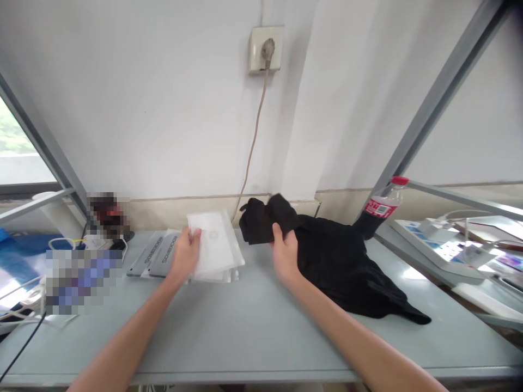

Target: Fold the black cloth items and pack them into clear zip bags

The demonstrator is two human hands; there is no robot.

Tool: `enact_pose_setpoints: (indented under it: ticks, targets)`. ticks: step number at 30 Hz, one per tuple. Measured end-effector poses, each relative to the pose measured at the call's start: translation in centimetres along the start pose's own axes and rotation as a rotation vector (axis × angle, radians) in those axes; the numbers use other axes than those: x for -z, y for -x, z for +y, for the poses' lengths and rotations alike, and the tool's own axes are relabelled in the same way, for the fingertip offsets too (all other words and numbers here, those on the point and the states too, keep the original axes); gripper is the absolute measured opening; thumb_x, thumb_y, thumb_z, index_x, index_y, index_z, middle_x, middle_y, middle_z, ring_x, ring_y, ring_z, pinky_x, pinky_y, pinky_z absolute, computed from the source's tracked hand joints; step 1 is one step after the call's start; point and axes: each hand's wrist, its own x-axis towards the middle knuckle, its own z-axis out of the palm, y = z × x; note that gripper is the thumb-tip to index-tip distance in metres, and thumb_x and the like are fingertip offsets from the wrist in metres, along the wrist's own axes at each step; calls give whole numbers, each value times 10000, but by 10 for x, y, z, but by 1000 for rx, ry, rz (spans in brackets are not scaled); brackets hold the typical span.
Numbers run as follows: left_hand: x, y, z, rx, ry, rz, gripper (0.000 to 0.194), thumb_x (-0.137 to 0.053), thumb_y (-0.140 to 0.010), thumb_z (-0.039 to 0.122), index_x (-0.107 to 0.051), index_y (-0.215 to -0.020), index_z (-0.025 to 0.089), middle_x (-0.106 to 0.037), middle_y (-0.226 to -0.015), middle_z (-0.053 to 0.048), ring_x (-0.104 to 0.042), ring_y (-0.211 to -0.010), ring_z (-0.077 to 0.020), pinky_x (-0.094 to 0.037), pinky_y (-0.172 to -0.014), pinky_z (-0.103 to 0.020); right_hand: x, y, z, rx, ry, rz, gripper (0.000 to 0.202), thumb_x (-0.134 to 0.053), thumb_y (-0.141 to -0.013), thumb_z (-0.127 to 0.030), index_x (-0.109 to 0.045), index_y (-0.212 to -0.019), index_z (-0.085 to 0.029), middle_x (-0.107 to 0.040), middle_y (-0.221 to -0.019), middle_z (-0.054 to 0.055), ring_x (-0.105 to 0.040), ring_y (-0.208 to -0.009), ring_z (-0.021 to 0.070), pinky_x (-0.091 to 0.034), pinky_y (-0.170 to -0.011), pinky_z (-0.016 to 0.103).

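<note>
My left hand (187,253) is closed on the left edge of a stack of white translucent plastic bags (218,245), thumb on top. Two grey packages (157,253) with ROCKBROS lettering lie on the desk just beyond that hand. In my right hand (286,250) is a bunched piece of black cloth (265,218), gripped between thumb and fingers. A larger spread of black cloth (339,261) lies on the desk to the right, partly behind my right forearm. Whether the two black pieces are joined, I cannot tell.
A cola bottle (379,209) with a red cap stands at the back right, by a grey metal post. From a wall socket (265,50) a cable (254,139) hangs behind the grey desk (245,332). White cords and blurred-out items crowd the left end.
</note>
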Motion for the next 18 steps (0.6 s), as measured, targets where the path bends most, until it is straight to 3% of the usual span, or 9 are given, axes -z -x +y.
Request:
enact_pose_setpoints:
  ticks: [2, 4, 6, 8, 10, 13, 15, 18]
  targets:
    - [3, -6, -14, 2, -219, -53, 444, -513, -1008, 452, -554, -1330, 149, -734, -1054, -155, -701, -991, -334, -534, -840, -433, 4, -5, 4, 43, -23, 131, 632, -554, -917, -643, -613, -1393, -232, -717, -1302, 111, -653, -1225, 300, -582, -961, 438]
    - [2, -5, -22, -54, -403, -61, 554, -517, -1007, 396, -429, -1478, 118, -687, -1225, -218, -679, -1099, -368, -528, -902, -482, 6, -8, 5, 33, -32, 138, 608, -567, -908, -617, -624, -1371, -229, -733, -1268, 102, -685, -1156, 292, -598, -918, 420]
    - [-4, 2, -25, -178, -550, -6, 561, -513, -1010, 353, -407, -1508, 120, -553, -1440, -267, -608, -1236, -404, -505, -972, -529, 7, -11, 3, -41, -62, 72, 546, -584, -900, -584, -645, -1313, -233, -760, -1189, 88, -712, -1070, 288, -609, -874, 408]
    - [-10, 9, -22, -336, -629, 10, 459, -499, -1021, 317, -491, -1454, 163, -445, -1562, -239, -513, -1351, -418, -465, -1047, -562, 9, -13, 0, -125, -68, -30, 476, -597, -905, -545, -650, -1263, -235, -772, -1125, 81, -720, -1016, 284, -606, -872, 408]
    - [-16, 14, -20, -480, -616, -88, 355, -446, -1051, 296, -567, -1373, 207, -496, -1535, -180, -491, -1378, -377, -442, -1099, -551, 11, -15, -3, -139, 63, -154, 422, -621, -907, -489, -642, -1239, -228, -763, -1103, 89, -708, -1023, 292, -582, -919, 434]
    - [-23, 19, -20, -608, -525, -292, 339, -391, -1077, 301, -590, -1341, 223, -586, -1439, -137, -522, -1357, -308, -429, -1148, -506, 16, -15, -5, 32, 511, -186, 419, -646, -896, -382, -614, -1267, -191, -706, -1173, 147, -649, -1100, 335, -505, -992, 506]
    - [-28, 22, -24, -604, -516, -359, 360, -379, -1079, 308, -592, -1351, 203, -584, -1447, -150, -509, -1383, -314, -387, -1185, -536, 16, -10, -6, 185, 741, -209, 364, -605, -934, -354, -609, -1253, -178, -677, -1185, 168, -619, -1097, 339, -475, -989, 511]
    - [-34, 27, -31, -532, -540, -415, 444, -339, -1097, 365, -541, -1464, 217, -516, -1557, -151, -405, -1494, -359, -280, -1227, -627, 10, 5, -7, 300, 864, -443, 312, -589, -987, -459, -644, -1166, -209, -684, -1143, 135, -608, -1066, 318, -470, -967, 478]
